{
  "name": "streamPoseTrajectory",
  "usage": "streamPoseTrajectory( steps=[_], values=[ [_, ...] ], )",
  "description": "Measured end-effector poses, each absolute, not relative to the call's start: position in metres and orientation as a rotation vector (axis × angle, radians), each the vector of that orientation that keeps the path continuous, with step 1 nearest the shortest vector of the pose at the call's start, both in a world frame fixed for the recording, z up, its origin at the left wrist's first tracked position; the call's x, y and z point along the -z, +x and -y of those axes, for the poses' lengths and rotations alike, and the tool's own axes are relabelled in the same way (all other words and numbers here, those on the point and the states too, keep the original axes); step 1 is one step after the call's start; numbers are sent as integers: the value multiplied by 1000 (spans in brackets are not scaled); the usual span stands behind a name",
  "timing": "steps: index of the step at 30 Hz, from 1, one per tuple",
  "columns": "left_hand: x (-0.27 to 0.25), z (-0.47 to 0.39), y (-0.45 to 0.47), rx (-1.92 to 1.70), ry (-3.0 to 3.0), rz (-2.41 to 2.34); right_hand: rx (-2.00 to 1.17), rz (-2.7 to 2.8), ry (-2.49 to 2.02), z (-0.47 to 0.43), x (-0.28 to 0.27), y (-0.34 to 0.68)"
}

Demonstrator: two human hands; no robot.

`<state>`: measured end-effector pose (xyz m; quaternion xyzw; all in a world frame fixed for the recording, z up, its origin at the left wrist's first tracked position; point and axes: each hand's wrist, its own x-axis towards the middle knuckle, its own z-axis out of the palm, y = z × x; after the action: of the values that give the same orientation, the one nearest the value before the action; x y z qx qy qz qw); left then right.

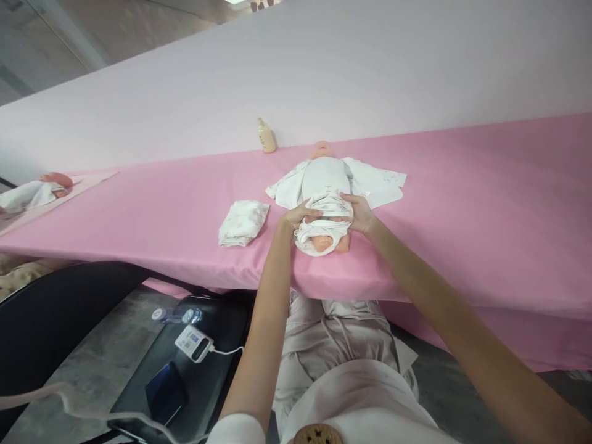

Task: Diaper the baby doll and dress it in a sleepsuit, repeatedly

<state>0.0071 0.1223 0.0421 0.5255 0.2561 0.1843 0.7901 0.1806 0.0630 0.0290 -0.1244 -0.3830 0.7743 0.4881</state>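
While the baby doll [326, 176] lies face-up on the pink-covered worktop [462, 203], head toward the white partition [324, 74], both hands are closed on the bunched white trousers [324, 228] around its legs: left hand [297, 216] at one side, right hand [362, 213] at the other. Fingers under the folds cannot be made out. Feet [322, 243] show near the front edge. Risk 1, judged: uneven pull between the hands may twist the trousers, the cloth being gathered in loose layers. Risk 2: a toe or heel may snag, since folds ring the feet. Risk 3: a hard tug toward the person may slide the doll to the edge; nothing else is seen bracing it. Risk 4: the white jacket [377, 182], spread either side of the torso, may drag and crease. Folded cloth [243, 223] lies near the left hand; a wide wrist swing could shift it. Bottle [267, 137], well apart by the partition: low risk.
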Motion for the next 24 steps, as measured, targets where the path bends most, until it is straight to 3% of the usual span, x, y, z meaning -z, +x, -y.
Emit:
streamPoseTrajectory(
  steps=[3,5,10,13,18,24],
  values=[
    [-41,-123,7,-415,1097,-572,-1811,976,-423,-65,-29,175],
    [-39,-125,6,-446,1098,-545,-1602,991,-616,-67,-29,171],
    [-31,-133,4,-510,1076,-497,-412,997,-1283,-70,-18,178],
    [-28,-136,3,-508,1060,-487,18,1334,-1553,-68,-8,190],
    [-27,-135,3,-507,1020,-448,285,1748,-1754,-68,4,200],
    [-30,-132,4,-581,934,-454,280,2051,-1356,-67,1,206]
  ],
)
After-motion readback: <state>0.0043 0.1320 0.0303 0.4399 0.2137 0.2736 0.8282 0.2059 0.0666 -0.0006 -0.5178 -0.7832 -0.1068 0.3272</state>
